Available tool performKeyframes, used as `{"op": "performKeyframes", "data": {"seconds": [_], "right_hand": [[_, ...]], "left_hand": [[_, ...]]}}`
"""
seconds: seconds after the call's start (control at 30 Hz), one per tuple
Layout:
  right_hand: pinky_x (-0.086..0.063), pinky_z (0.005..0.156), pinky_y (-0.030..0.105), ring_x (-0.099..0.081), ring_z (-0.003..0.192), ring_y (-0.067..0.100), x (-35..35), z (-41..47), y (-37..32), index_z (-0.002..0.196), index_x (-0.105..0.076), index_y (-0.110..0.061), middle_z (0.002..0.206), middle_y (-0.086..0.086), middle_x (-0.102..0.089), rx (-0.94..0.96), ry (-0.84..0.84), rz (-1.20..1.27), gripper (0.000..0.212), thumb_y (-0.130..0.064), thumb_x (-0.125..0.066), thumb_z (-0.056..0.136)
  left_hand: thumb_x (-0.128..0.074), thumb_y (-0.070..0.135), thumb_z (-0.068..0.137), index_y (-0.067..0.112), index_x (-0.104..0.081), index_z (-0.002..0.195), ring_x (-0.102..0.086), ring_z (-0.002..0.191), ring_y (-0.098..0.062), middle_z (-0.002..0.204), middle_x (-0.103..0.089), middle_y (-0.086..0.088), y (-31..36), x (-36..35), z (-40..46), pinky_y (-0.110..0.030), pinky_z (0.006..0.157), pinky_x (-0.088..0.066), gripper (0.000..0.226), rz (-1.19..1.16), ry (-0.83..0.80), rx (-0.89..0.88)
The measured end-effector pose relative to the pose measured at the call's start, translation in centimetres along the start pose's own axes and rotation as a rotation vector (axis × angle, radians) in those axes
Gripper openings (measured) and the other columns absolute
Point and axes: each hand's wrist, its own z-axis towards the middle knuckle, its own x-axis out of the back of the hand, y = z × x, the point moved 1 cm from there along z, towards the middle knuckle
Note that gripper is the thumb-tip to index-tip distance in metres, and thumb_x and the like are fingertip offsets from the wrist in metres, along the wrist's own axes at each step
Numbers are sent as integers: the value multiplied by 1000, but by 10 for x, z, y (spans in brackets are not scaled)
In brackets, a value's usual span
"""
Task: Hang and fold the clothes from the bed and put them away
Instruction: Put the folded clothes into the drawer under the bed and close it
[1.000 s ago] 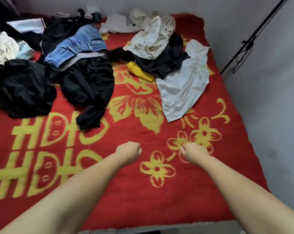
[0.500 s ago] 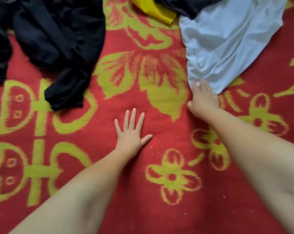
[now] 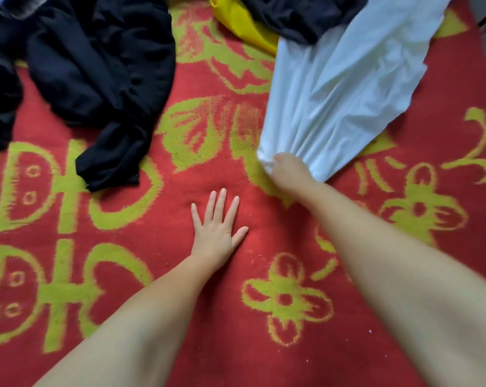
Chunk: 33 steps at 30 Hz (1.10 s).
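Red bed blanket (image 3: 158, 331) w/ yellow flowers fills view, bit of grey wall top R.
R hand (image 3: 287, 169) clenches white garment (image 3: 345, 88) at its near corner; long axis runs up-right, far end under black cloth (image 3: 297, 15). L hand (image 3: 215, 233) flat, fingers spread on blanket.

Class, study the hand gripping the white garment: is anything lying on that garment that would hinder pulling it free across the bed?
Yes. The right hand grips the white garment at its near end, but a black garment lies over its far end. A yellow item lies beside it. The left hand rests flat on the blanket.
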Motion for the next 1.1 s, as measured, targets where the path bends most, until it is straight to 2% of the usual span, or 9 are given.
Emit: {"op": "performKeyframes", "data": {"seconds": [0.13, 0.23, 0.33, 0.4, 0.53, 0.73, 0.83, 0.97, 1.1], "right_hand": [[-36, 81, 35, -52, 95, 29, -27, -82, -64, 99, -61, 1, 98, 25, -56, 109, -291, 101, 38, -31, -41, 103], [-34, 79, 34, -46, 91, 25, -19, -133, -102, 74, -50, -10, 94, 16, -51, 72, -371, 165, 26, -18, -46, 99], [-37, 67, 26, -46, 85, 18, 22, -169, -139, 64, -42, -26, 91, 5, -51, 28, -370, 325, 33, -15, -47, 95], [-39, 59, 18, -50, 75, 14, 62, -191, -163, 66, -49, -28, 82, -2, -56, 48, -352, 452, 28, -15, -51, 91], [-45, 65, 17, -57, 69, 5, 146, -237, -213, 81, -70, -14, 73, -7, -62, 201, -264, 594, 16, -29, -65, 82], [-50, 81, 23, -62, 97, 5, 252, -290, -257, 121, -60, -34, 111, -10, -63, 299, -148, 419, 46, -52, -70, 80], [-51, 91, 31, -62, 103, 13, 280, -308, -266, 126, -56, -29, 115, -1, -63, 325, -147, 302, 50, -35, -75, 80], [-53, 91, 27, -62, 103, 11, 321, -343, -278, 131, -52, -29, 117, -1, -61, 388, -83, 324, 55, -16, -75, 82], [-49, 96, 41, -59, 109, 23, 357, -367, -275, 131, -48, -18, 121, 13, -57, 434, -95, 314, 56, 4, -65, 83]], "left_hand": [[-57, 41, 90, 29, 4, 152, -18, 144, -14, 160, -8, 9, -15, 60, -12, -47, 117, -18, 88, -492, -129, -12], [-51, 36, 94, 53, 11, 140, -18, 140, 0, 150, -2, 34, -32, 131, -39, -27, 112, -22, 80, -624, -32, -144], [-61, 18, 90, 27, -22, 149, -15, 146, -22, 158, -14, -4, -42, 176, -69, -32, 117, -16, 71, -338, 58, -368], [-59, 19, 92, 14, -39, 145, -22, 145, -24, 154, -28, -11, -41, 205, -90, -31, 116, -20, 57, -317, 61, -417], [-50, 16, 95, 14, -66, 115, -63, 92, -26, 93, -66, 3, -52, 283, -133, -22, 67, -37, 25, -643, 235, -251], [-45, 10, 100, 8, -60, 78, -45, 64, -9, 67, -55, -6, -69, 414, -166, -37, 63, -39, 26, -727, 377, -341], [-44, 10, 100, 8, -62, 79, -49, 68, -7, 71, -59, -7, -69, 459, -175, -32, 65, -40, 27, -756, 418, -406], [-48, 15, 99, 10, -47, 64, -37, 59, -5, 61, -41, 3, -55, 510, -196, -29, 59, -30, 36, -792, 554, -458], [-52, 17, 98, 18, -35, 57, -26, 50, -1, 57, -27, 9, -43, 552, -212, -22, 50, -22, 44, -892, 603, -497]]}}
